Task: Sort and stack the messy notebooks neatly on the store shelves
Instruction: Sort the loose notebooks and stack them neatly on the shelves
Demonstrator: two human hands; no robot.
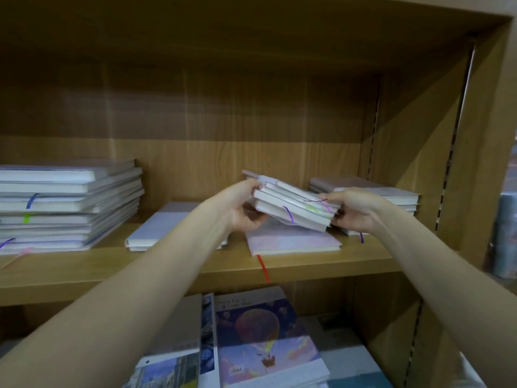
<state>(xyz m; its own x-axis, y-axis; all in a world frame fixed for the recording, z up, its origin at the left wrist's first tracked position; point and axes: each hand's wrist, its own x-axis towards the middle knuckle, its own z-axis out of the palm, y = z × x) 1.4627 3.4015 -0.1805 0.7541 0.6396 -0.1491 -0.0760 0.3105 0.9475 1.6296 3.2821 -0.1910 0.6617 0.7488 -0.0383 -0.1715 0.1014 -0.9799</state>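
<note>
Several pale notebooks (293,204), tilted, ribbon-marked

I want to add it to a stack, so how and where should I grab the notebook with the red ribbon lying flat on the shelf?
Probably by its front edge, from the front. The notebook lies flat near the shelf lip with its ribbon hanging over, so fingers could slide under there. Both hands hold the bundle above it, so free one first.

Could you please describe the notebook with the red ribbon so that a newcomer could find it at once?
On the upper wooden shelf, look just below the bundle of notebooks held by both hands. A pale pink notebook lies flat there at the front edge. It alone trails a red ribbon over the shelf's lip.
</note>
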